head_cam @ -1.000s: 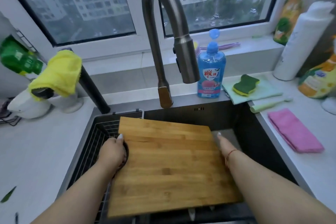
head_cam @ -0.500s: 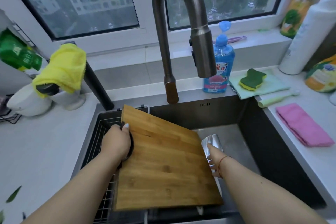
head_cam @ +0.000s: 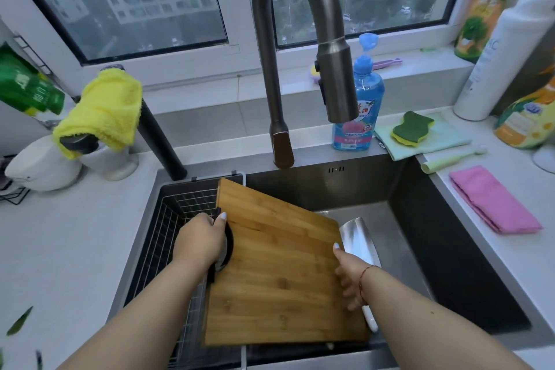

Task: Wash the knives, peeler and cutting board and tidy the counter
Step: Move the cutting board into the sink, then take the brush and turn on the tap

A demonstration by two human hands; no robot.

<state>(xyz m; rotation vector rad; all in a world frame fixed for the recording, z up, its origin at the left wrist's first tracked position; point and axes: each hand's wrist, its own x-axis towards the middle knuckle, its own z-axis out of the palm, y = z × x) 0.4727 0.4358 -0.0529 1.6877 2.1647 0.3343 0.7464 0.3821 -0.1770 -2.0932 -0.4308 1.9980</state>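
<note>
A bamboo cutting board (head_cam: 282,273) sits tilted in the dark sink (head_cam: 444,249), its left side over the wire rack (head_cam: 177,219). My left hand (head_cam: 204,239) grips the board's black handle on its left edge. My right hand (head_cam: 348,273) holds the board's right edge, thumb on top, fingers under it. A broad steel knife (head_cam: 359,240) lies on the sink floor just right of the board; its white handle (head_cam: 371,320) shows below my right wrist. No peeler is visible.
The tall faucet (head_cam: 300,48) arches over the sink. Blue dish soap (head_cam: 360,111), a green-yellow sponge (head_cam: 413,129) on a cloth, a pale brush (head_cam: 450,158) and a pink cloth (head_cam: 492,200) stand to the right. A yellow cloth (head_cam: 105,108) hangs at left.
The board has swung leftward and tilted, uncovering the knife on the sink floor. My right hand moved with the board's right edge toward me. My left hand stays on the handle.
</note>
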